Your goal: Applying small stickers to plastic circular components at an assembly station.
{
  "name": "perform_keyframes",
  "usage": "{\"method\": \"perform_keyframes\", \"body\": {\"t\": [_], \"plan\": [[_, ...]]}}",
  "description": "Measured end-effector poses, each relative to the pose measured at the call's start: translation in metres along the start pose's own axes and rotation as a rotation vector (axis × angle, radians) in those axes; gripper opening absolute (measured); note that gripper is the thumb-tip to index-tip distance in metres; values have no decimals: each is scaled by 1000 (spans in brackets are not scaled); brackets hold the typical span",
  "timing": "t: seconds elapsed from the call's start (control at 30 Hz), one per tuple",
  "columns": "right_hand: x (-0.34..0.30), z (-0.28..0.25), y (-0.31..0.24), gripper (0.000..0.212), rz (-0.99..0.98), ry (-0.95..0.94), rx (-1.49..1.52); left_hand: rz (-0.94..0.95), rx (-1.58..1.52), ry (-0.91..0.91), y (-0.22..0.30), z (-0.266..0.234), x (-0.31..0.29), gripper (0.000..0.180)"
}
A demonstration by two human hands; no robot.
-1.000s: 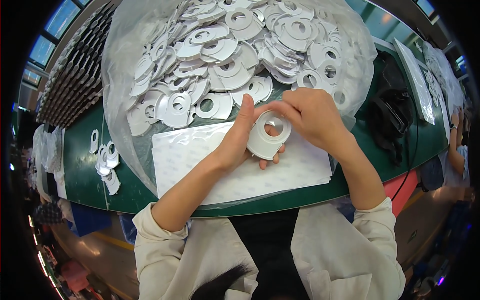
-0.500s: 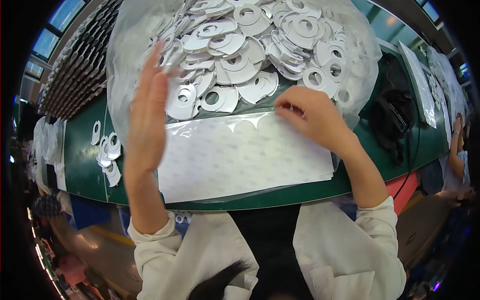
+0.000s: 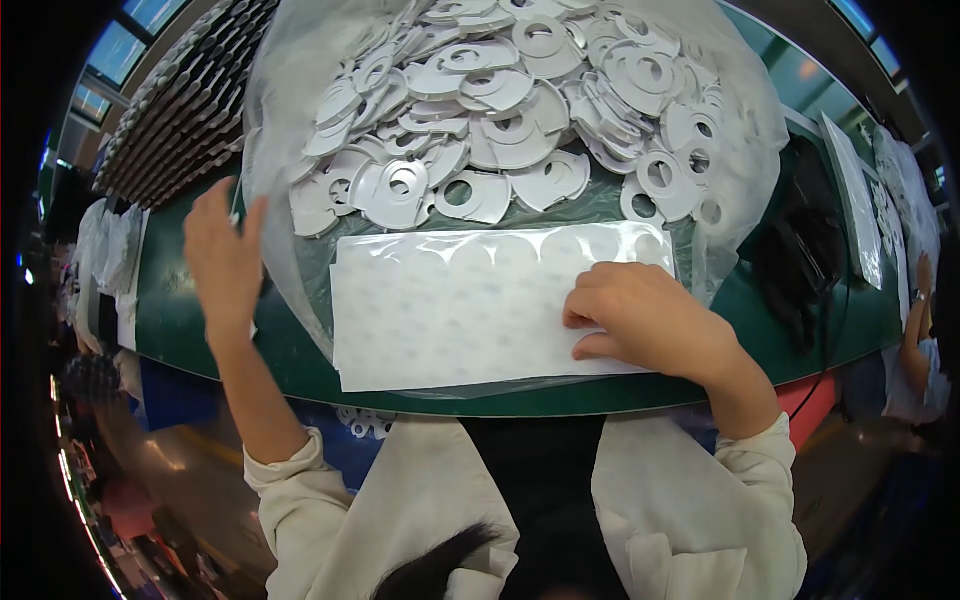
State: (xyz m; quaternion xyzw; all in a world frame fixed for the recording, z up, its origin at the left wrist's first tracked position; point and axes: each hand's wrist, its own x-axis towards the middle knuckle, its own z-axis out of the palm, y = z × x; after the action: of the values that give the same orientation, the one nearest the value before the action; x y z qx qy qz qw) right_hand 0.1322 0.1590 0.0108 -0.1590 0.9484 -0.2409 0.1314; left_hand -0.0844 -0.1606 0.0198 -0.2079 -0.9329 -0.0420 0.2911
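My left hand (image 3: 222, 265) is at the left over the green table, its thumb and fingers apart. A sliver of white shows between thumb and fingers; whether it is held I cannot tell. White bits beside its wrist belong to the small group of parts it mostly covers. My right hand (image 3: 640, 315) rests on the right part of a stack of white sheets (image 3: 450, 320), fingers bent and thumb apart from them, nothing visible between. The top sheet is glossy, with pale round outlines along its far edge. Beyond it lies a large heap of flat white plastic parts (image 3: 475, 195) with round holes.
The heap lies on a clear plastic bag (image 3: 275, 150) on the green table (image 3: 165, 310). A tall stack of dark and white pieces (image 3: 190, 105) stands far left. A black bag-like item (image 3: 800, 245) and a cable lie right. Another person's arm (image 3: 912, 310) shows at far right.
My left hand has moved left, from beside the heap to over the small group of parts. My right hand has come nearer, from the sheets' far edge onto their right part. The view shifted slightly.
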Motion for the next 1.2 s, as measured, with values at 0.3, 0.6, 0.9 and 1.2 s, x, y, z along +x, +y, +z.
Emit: {"method": "perform_keyframes", "body": {"t": [0.3,0.6,0.9,1.2], "plan": [[2,1,-1,19,49,103,21,154,-255,-450,113,14,-5,44],[2,4,3,23,19,41,104,24,-473,-470,135,6,4,49],[1,0,3,23,70,48,127,-549,-2259,-1162,209,27,-20,34],[-10,-14,6,15,-76,45,132,-746,-2274,-1262,214,44,-28,67]]}}
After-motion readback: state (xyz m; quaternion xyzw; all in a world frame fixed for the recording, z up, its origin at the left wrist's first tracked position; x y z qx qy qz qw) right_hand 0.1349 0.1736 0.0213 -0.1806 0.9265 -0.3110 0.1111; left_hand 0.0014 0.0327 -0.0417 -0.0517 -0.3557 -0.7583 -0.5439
